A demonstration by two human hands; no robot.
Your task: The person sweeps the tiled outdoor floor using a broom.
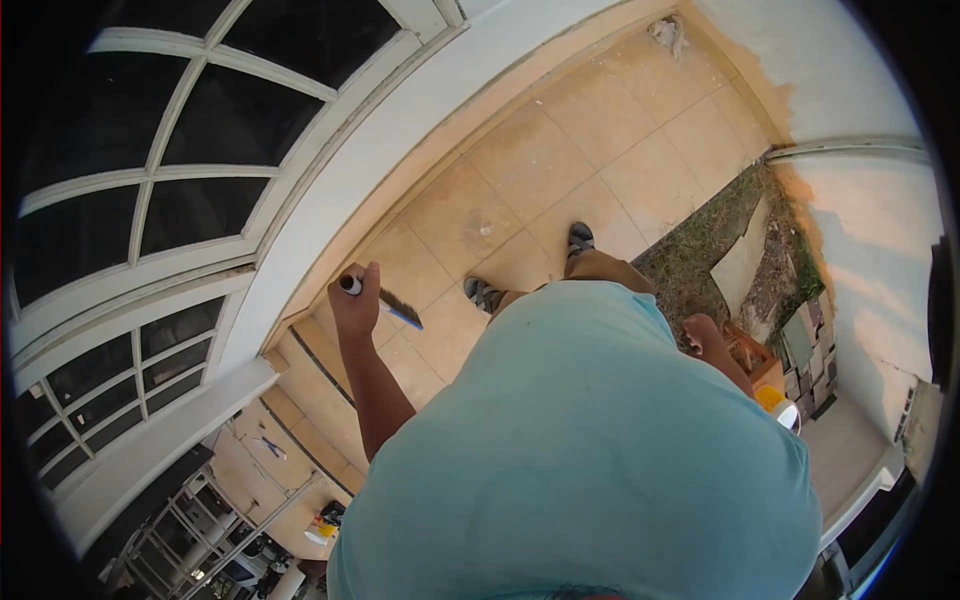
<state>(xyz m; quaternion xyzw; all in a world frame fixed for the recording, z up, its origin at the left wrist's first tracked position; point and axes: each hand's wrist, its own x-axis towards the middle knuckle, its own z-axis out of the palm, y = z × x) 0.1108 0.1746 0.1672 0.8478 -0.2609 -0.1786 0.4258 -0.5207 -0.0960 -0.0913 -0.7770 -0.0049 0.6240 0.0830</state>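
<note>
My left hand [358, 310] is out to the left with its fingers wrapped round a broom [404, 308]. The pale round end of the handle points up at me, and the dark bristles with a blue edge show below the hand, over the tiles. My right hand [705, 332] hangs by my right side, fingers curled in, with nothing seen in it. Near it, lower down, is a brown wooden frame [745, 350]. My light blue shirt fills the middle of the view. Both sandalled feet stand on the tiled floor [545, 150].
White-framed glass panes [205, 110] run along the left wall. Steps [315, 375] with dark edges lie at lower left. To the right are a strip of soil and grass [690, 240], stacked slabs [810, 345] and a yellow-and-white container [780, 405]. A crumpled cloth [668, 38] lies in the far corner.
</note>
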